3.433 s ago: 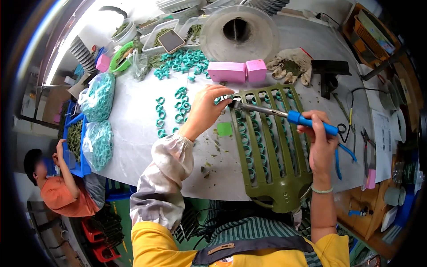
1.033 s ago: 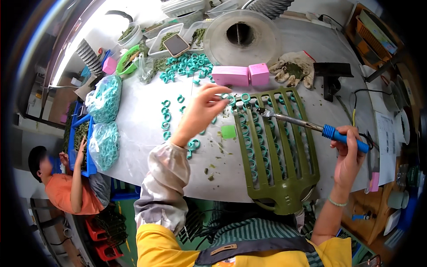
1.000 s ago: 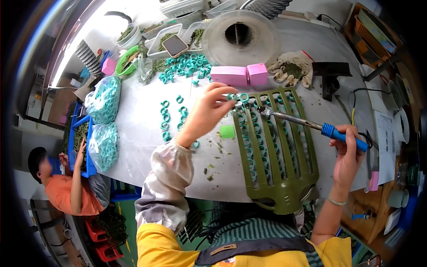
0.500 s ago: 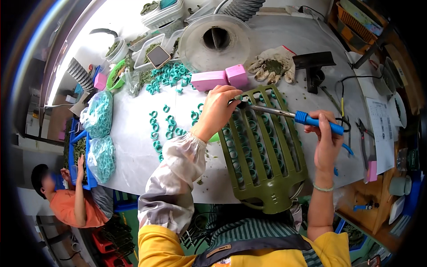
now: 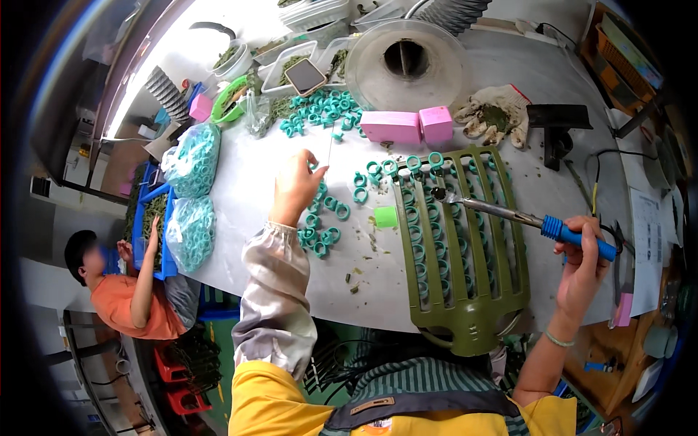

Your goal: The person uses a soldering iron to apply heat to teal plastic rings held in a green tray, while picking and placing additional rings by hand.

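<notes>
My left hand (image 5: 294,187) is over the left-middle of the table, thumb and index finger curled around a small teal ring (image 5: 313,166), partly hidden by them. Loose teal rings (image 5: 336,208) lie beside the hand. In my right hand (image 5: 584,256) is a soldering iron (image 5: 560,229) with a blue handle and a metal shaft. Its dark tip is over the upper left of an olive-green slotted rack (image 5: 465,309). Teal rings sit in rows between the rack's bars, and several teal rings (image 5: 414,163) stand along its far edge.
Pink blocks (image 5: 390,127), a stained glove (image 5: 496,116) and a funnel-shaped hood (image 5: 458,62) stand behind the rack. A phone (image 5: 305,77) rests near tubs of green plant pieces. Bags of rings (image 5: 193,163) lie left; a person in orange (image 5: 134,305) sits beyond. A green square (image 5: 386,216) adjoins the rack.
My left hand has left the rack's far edge and moved left to the loose rings. The iron's tip has dropped nearer the rack. The whole view has shifted.
</notes>
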Tool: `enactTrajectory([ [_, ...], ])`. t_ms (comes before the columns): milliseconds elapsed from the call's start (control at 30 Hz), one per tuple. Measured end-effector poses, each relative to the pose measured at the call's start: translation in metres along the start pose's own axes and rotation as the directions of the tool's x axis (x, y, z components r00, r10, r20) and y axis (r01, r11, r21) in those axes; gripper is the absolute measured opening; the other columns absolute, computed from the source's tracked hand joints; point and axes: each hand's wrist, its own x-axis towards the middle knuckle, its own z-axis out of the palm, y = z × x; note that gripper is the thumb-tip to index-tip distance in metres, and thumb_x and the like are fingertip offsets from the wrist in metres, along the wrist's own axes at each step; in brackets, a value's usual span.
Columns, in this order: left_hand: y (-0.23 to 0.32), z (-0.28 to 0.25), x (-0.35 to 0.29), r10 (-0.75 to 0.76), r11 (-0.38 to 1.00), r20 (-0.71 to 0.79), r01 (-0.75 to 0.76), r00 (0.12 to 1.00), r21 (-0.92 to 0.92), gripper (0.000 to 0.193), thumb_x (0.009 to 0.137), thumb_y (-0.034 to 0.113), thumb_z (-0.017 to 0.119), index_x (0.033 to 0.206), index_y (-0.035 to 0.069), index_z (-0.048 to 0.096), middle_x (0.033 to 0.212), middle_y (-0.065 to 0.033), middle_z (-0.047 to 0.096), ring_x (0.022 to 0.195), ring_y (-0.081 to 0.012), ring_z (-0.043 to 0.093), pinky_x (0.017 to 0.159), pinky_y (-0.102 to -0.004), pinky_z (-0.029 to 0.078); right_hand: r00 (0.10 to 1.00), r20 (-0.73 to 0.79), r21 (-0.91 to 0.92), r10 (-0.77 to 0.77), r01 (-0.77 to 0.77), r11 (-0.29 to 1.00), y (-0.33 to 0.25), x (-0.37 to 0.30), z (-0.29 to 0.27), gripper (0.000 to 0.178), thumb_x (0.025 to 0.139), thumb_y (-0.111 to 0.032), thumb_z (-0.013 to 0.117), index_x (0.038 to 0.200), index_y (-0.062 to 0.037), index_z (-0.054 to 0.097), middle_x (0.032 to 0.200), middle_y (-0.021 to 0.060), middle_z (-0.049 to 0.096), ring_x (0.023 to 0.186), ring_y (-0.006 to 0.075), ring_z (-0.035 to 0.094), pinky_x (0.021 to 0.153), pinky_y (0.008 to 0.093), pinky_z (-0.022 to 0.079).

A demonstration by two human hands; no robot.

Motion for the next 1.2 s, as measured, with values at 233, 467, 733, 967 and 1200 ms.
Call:
enactTrajectory([
  [233,-0.010,0.000,-0.011,-0.119,0.871,0.160,0.180,0.980,-0.458,0.016,0.091,0.005,0.061,0.101,0.003,0.073,0.098,-0.0093,0.065,0.084,-0.0163,0.067,0.077,-0.0281,0.057,1.000,-0.003,-0.012,0.008,-0.008,1.000,-0.005,-0.003,0.000,0.022,0.095,-0.017,0.058,0.087,0.0016,0.066,0.091,0.0070,0.063,0.063,0.0137,0.060,0.057,0.0259,0.051],
  [467,0.042,-0.012,-0.004,0.094,0.650,0.350,0.210,0.932,-0.731,0.023,0.093,0.008,0.059,0.113,0.003,0.069,0.105,-0.0038,0.067,0.094,-0.0127,0.064,0.085,-0.0253,0.052,1.000,-0.026,-0.016,0.007,-0.007,1.000,-0.009,-0.002,-0.008,0.022,0.096,-0.018,0.058,0.087,0.0007,0.066,0.091,0.0060,0.065,0.063,0.0128,0.061,0.059,0.0267,0.051],
  [733,0.072,-0.005,0.000,0.186,0.363,0.480,0.394,0.857,-0.844,0.029,0.094,0.003,0.054,0.121,-0.001,0.064,0.105,-0.0050,0.064,0.095,-0.0113,0.063,0.091,-0.0239,0.051,0.999,-0.039,-0.006,-0.004,0.003,1.000,-0.007,0.000,-0.015,0.023,0.096,-0.018,0.057,0.088,0.0008,0.066,0.090,0.0062,0.065,0.064,0.0123,0.061,0.059,0.0263,0.051],
  [967,0.079,0.000,0.001,0.249,0.510,0.391,0.223,0.886,-0.831,0.027,0.097,0.006,0.054,0.123,0.000,0.060,0.113,-0.0073,0.064,0.102,-0.0132,0.062,0.094,-0.0271,0.050,0.999,-0.047,-0.018,-0.017,0.017,1.000,-0.006,0.001,-0.019,0.022,0.096,-0.017,0.056,0.088,0.0013,0.065,0.091,0.0069,0.065,0.064,0.0124,0.060,0.060,0.0260,0.051],
  [1200,0.166,0.020,-0.004,0.449,0.706,0.118,-0.270,0.886,-0.655,0.020,0.088,0.005,0.067,0.108,0.002,0.067,0.101,-0.0110,0.060,0.082,-0.0220,0.066,0.074,-0.0307,0.053,0.998,-0.051,-0.051,-0.038,0.036,0.998,0.001,0.010,-0.016,0.021,0.097,-0.017,0.057,0.090,0.0016,0.065,0.091,0.0064,0.064,0.065,0.0125,0.061,0.061,0.0262,0.051],
])
